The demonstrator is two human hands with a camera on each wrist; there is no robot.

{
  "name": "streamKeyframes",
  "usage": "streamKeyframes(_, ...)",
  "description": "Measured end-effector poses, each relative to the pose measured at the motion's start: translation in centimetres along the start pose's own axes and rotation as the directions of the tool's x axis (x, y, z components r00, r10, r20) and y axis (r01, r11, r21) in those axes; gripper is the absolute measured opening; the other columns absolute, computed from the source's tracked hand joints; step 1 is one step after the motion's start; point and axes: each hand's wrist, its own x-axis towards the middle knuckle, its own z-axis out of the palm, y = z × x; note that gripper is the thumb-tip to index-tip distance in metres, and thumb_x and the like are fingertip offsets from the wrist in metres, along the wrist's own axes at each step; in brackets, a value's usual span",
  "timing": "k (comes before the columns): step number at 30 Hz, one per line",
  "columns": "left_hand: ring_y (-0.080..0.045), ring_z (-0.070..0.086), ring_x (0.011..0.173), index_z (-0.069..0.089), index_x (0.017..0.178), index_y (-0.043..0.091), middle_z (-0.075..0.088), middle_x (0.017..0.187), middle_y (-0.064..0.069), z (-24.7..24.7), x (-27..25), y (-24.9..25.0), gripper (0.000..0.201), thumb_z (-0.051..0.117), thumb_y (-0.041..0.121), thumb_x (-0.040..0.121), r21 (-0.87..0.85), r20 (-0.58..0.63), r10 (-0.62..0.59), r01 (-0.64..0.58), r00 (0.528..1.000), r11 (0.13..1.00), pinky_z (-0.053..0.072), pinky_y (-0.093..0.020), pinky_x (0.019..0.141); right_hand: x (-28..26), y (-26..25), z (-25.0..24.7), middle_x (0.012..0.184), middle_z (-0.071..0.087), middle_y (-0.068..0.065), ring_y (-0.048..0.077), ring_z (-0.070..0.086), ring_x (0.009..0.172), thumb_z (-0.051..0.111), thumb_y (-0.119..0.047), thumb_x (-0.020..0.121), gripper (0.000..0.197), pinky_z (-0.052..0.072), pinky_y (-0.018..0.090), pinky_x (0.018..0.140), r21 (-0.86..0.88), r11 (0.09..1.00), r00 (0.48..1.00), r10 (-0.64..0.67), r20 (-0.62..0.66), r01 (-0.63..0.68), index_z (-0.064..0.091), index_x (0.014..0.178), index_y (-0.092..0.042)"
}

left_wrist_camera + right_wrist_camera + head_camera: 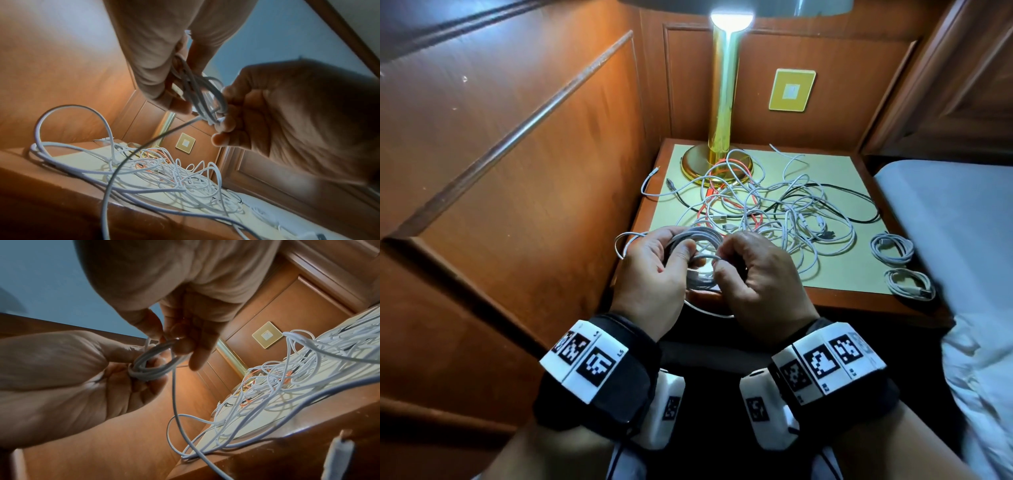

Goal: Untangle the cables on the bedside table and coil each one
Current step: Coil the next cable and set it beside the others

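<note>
While both hands (654, 263) grip white coil (700, 260), "L5" on wristband (585, 359).

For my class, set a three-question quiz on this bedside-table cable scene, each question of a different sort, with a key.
1. True or false: both the left hand and the right hand hold the half-wound white cable coil.
2. How many finished white cable coils lie at the right edge of the wooden bedside table? A) none B) two C) five
3. Fill in: the tangled pile of white, black and orange cables lies in front of the base of the shiny brass ____.

Key: 1 true; 2 B; 3 lamp.
</note>
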Motion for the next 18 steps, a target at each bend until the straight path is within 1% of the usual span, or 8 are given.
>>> streamKeyframes(2,-0.015,0.069,0.072,0.071,0.097,0.012,0.072,0.077,0.003,0.0,-0.1,0.0,0.017,0.057,0.001,0.097,0.047,0.001,0.029,-0.029,1.000,0.998,0.061,-0.047,0.077,0.1,-0.2,-0.2,0.071,0.052,-0.005,0.008,0.043,0.068,0.042,-0.039,0.081,0.029,0.032,0.014,0.061,0.036,0.999,0.998,0.037,0.047,-0.038,0.058,0.078,-0.015)
streamKeyframes(4,-0.016,0.068,0.073,0.071,0.100,0.009,0.072,0.079,0.003,-0.2,0.0,0.1,0.015,0.057,0.007,0.096,0.076,0.005,0.056,-0.056,0.998,0.996,0.060,-0.048,0.078,0.1,-0.1,-0.3,0.069,0.052,-0.006,0.008,0.045,0.067,0.040,-0.041,0.082,0.029,0.034,0.015,0.063,0.075,0.994,0.994,0.070,0.079,-0.076,0.054,0.075,-0.016)
streamKeyframes(7,-0.015,0.064,0.068,0.072,0.100,0.016,0.070,0.078,0.004,-0.7,0.2,0.0,0.018,0.055,0.018,0.092,0.154,0.006,0.104,-0.104,0.995,0.983,0.058,-0.039,0.071,0.0,-0.1,-0.2,0.070,0.059,0.004,0.019,0.059,0.073,0.047,-0.039,0.082,0.034,0.050,0.039,0.069,0.222,0.959,0.981,0.150,0.120,-0.174,0.058,0.071,-0.008)
streamKeyframes(8,-0.013,0.062,0.066,0.071,0.099,0.018,0.067,0.075,0.005,-0.8,0.3,0.0,0.018,0.054,0.019,0.092,0.168,0.004,0.111,-0.110,0.994,0.980,0.057,-0.037,0.068,0.0,-0.1,-0.2,0.072,0.061,0.005,0.022,0.061,0.074,0.050,-0.041,0.080,0.035,0.052,0.044,0.070,0.257,0.943,0.974,0.183,0.134,-0.212,0.061,0.070,-0.009)
streamKeyframes(11,-0.011,0.058,0.063,0.071,0.098,0.015,0.063,0.071,0.003,-0.9,0.5,0.0,0.017,0.054,0.016,0.094,0.176,-0.025,0.123,-0.117,0.992,0.977,0.054,-0.032,0.064,0.2,-0.4,-0.6,0.071,0.067,-0.001,0.013,0.063,0.071,0.059,-0.037,0.076,0.024,0.050,0.036,0.072,0.353,0.890,0.956,0.250,0.154,-0.290,0.067,0.065,-0.018)
streamKeyframes(13,-0.012,0.060,0.063,0.070,0.098,0.011,0.066,0.073,-0.006,-0.8,0.5,0.0,0.015,0.055,0.008,0.097,0.190,-0.031,0.134,-0.126,0.990,0.974,0.054,-0.031,0.065,0.4,-0.5,-0.7,0.067,0.069,0.001,0.014,0.064,0.068,0.059,-0.031,0.076,0.021,0.049,0.037,0.072,0.473,0.808,0.936,0.302,0.179,-0.351,0.068,0.059,-0.022)
streamKeyframes(16,-0.024,0.067,0.071,0.071,0.099,0.010,0.069,0.081,-0.015,-0.9,0.7,-0.1,0.017,0.054,0.006,0.098,0.206,-0.036,0.152,-0.141,0.988,0.968,0.059,-0.040,0.070,0.5,-0.9,-0.8,0.051,0.055,0.001,0.019,0.053,0.051,0.059,-0.027,0.081,0.026,0.045,0.034,0.056,0.620,0.658,0.901,0.361,0.239,-0.428,0.061,0.055,-0.024)
streamKeyframes(18,-0.018,0.063,0.067,0.072,0.099,0.009,0.066,0.074,-0.009,-1.1,0.9,-0.2,0.018,0.054,0.010,0.098,0.210,-0.070,0.158,-0.140,0.985,0.968,0.057,-0.036,0.068,0.5,-0.8,-0.9,0.055,0.052,0.005,0.020,0.047,0.047,0.064,-0.026,0.084,0.024,0.037,0.026,0.049,0.609,0.659,0.896,0.351,0.271,-0.442,0.061,0.061,-0.022)
